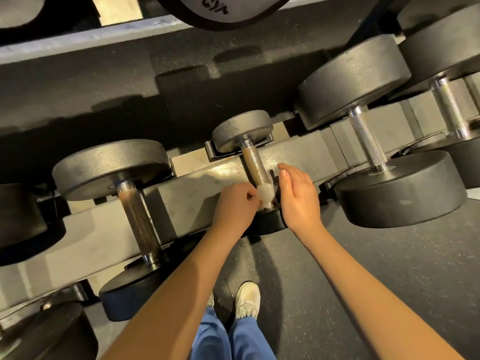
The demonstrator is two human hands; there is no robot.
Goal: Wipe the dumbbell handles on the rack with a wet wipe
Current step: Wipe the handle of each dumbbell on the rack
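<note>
handle: knurled metal, tarnished | weight heads: matt black rubber | wipe: soft white

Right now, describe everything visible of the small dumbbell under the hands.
The small dumbbell is the smallest in view, lying across the rack in a cradle, one end pointing away from the person. Its round heads look like dull black rubber; the near one is mostly hidden by the hands. The knurled metal handle looks brownish, perhaps rusty. A white wipe, pinched by the left hand, sits against the handle's near end. The open right hand is beside it; contact cannot be told.
</note>
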